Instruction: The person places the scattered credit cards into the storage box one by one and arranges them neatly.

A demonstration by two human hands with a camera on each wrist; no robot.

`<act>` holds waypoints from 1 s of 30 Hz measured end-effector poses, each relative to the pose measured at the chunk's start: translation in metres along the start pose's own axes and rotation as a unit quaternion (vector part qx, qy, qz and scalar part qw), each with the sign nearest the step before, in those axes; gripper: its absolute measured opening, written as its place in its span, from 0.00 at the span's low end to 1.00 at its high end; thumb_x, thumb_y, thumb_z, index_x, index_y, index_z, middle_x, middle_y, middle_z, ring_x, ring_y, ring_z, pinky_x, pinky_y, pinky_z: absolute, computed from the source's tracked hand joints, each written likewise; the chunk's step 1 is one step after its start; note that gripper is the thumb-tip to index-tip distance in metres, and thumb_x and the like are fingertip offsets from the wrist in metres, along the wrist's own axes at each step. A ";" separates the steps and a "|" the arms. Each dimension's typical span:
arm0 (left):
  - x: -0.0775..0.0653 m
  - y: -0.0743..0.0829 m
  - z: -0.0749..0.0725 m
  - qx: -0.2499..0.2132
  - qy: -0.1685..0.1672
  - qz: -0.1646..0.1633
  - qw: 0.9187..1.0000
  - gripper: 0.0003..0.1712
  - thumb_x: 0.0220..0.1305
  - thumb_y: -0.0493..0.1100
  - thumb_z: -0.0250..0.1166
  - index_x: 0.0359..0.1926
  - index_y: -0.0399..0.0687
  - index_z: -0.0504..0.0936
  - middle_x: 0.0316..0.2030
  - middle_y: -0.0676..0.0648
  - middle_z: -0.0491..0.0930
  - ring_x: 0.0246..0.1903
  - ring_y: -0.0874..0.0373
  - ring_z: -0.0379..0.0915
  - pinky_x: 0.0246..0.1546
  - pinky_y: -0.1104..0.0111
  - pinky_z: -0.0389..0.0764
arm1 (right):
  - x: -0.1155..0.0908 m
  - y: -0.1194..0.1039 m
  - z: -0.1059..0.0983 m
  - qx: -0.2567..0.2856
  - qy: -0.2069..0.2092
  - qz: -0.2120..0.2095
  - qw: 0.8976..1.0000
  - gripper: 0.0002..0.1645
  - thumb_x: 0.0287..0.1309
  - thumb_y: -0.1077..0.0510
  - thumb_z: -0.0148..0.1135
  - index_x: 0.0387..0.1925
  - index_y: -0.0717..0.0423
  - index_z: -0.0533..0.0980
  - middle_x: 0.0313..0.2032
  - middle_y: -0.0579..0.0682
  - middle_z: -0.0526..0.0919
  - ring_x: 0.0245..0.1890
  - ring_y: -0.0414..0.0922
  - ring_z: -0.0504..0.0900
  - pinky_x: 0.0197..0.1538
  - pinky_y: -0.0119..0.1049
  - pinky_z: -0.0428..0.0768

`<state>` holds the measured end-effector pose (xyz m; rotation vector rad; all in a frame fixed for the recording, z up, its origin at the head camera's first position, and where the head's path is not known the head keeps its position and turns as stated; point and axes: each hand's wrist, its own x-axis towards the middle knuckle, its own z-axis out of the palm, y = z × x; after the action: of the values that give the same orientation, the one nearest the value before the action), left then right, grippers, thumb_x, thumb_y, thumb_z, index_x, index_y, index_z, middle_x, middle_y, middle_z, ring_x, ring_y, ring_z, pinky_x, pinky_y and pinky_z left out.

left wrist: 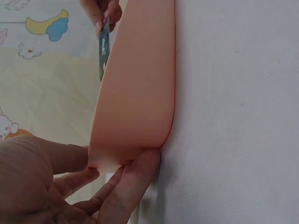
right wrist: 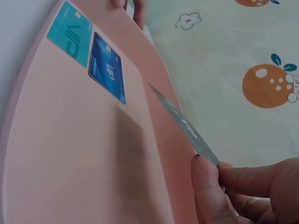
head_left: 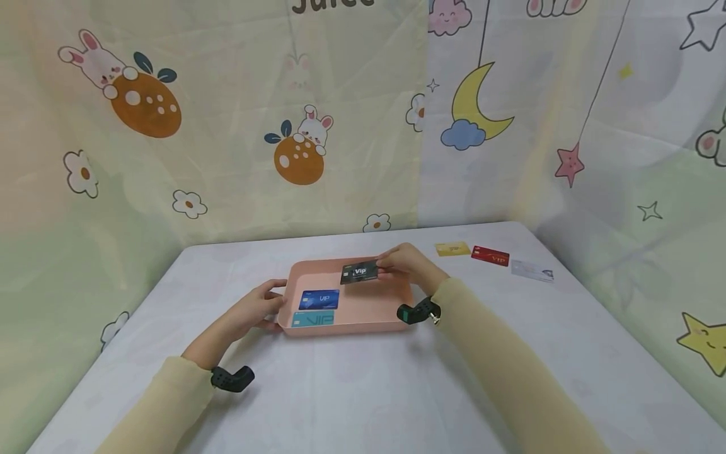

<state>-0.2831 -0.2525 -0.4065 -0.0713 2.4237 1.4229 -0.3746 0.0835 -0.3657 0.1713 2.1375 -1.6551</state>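
A shallow pink tray (head_left: 368, 327) stands on the white table. My left hand (head_left: 258, 309) holds its left end, with fingers and thumb against the rim and outer wall in the left wrist view. With thumb and fingers my right hand (head_left: 413, 268) pinches the right end of a black VIP card (head_left: 358, 272). In the right wrist view that card (right wrist: 184, 126) is tilted above the tray floor, casting a shadow on it. On the tray's left side lie a dark blue VIP card (head_left: 319, 299) and, nearer me, a teal VIP card (head_left: 312, 318).
Right of the tray, a yellow card (head_left: 452, 249), a red VIP card (head_left: 490, 255) and a pale silver card (head_left: 532, 270) lie on the table (head_left: 363, 391). A printed cloth backdrop (head_left: 227, 157) rises behind the table and along its sides.
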 end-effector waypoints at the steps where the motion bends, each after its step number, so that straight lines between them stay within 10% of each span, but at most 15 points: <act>1: 0.000 -0.001 0.000 0.001 -0.001 -0.001 1.000 0.34 0.79 0.43 0.53 0.80 0.47 0.54 0.69 0.29 0.66 0.59 0.39 0.73 0.44 0.59 0.88 | 0.002 0.001 0.002 0.005 0.002 0.000 1.000 0.20 0.68 0.66 0.63 0.60 0.66 0.79 0.35 0.55 0.84 0.24 0.38 0.84 0.39 0.30 0.87; 17: 0.002 0.000 -0.001 0.000 -0.001 0.001 1.000 0.34 0.79 0.43 0.53 0.80 0.47 0.54 0.68 0.30 0.66 0.60 0.39 0.73 0.45 0.59 0.88 | 0.013 0.012 0.017 -0.009 0.009 -0.060 0.998 0.19 0.66 0.70 0.61 0.56 0.76 0.78 0.41 0.63 0.86 0.25 0.37 0.84 0.35 0.25 0.85; 30: 0.000 0.001 -0.001 -0.006 -0.005 0.003 1.000 0.35 0.79 0.42 0.53 0.80 0.46 0.53 0.69 0.29 0.66 0.61 0.39 0.73 0.45 0.58 0.88 | 0.045 0.016 0.037 0.028 0.072 0.025 0.997 0.15 0.66 0.70 0.62 0.54 0.69 0.80 0.48 0.64 0.82 0.18 0.40 0.83 0.29 0.28 0.85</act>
<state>-0.2834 -0.2534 -0.4052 -0.0602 2.4095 1.4372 -0.3995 0.0457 -0.4055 0.3701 2.1726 -1.7221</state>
